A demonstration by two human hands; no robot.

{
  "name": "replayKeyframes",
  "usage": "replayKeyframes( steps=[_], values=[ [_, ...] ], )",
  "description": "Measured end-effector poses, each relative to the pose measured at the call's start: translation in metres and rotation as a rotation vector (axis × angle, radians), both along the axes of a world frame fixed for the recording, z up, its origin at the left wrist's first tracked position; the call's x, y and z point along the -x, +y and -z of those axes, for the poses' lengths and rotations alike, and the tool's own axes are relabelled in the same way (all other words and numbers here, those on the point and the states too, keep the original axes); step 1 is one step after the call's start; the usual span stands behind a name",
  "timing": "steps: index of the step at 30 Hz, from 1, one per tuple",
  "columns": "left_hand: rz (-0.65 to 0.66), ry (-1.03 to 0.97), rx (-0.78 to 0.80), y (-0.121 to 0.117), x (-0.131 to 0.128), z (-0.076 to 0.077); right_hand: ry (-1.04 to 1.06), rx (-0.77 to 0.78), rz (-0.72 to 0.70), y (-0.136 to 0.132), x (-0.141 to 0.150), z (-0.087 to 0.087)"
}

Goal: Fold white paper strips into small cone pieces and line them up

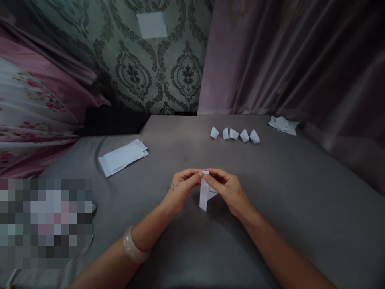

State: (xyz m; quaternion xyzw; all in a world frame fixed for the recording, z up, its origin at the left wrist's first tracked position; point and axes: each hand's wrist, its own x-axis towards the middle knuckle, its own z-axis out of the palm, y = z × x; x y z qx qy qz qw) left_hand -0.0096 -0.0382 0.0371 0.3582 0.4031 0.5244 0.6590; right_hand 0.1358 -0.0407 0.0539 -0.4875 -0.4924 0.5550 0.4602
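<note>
Between my two hands is a folded strip of white paper point(203, 196), its long end hanging down and another flap angling off to the right. My left hand point(184, 184) pinches its top edge from the left, thumb over the front. From the other side my right hand point(227, 185) grips the same top edge, its thumb pressed near the left thumb. Part of the paper is hidden behind the fingers. Farther back, several small folded white paper pieces point(234, 134) stand in a loose row.
A stack of white paper strips point(123, 157) lies to the left on the grey cloth surface point(180, 249). Crumpled white paper scraps point(283, 125) sit at the back right. A black cloth point(116, 120) rests at the back left, near curtains point(258, 56). The lower left is pixelated.
</note>
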Motion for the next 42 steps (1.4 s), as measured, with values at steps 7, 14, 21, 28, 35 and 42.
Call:
replayKeyframes(
  steps=[7,14,21,28,35,42],
  values=[
    [-0.025,0.033,0.031,0.0,-0.001,-0.003,-0.067,-0.133,0.087,-0.002,0.004,0.008],
    [-0.035,0.066,0.013,0.0,0.001,-0.005,-0.134,-0.242,0.104,-0.004,0.005,0.007],
    [-0.053,0.076,-0.01,0.0,0.003,-0.003,-0.351,-0.514,0.108,-0.01,0.007,0.007],
    [-0.067,0.063,-0.006,0.002,0.003,-0.002,-0.644,-0.802,0.11,-0.014,0.008,0.009],
    [-0.026,0.008,0.036,0.004,0.007,-0.002,-1.199,-0.931,-0.014,-0.021,0.005,0.006],
    [-0.007,-0.019,0.143,0.01,0.007,0.01,-1.459,-0.912,-0.115,-0.032,0.022,0.008]
  ],
)
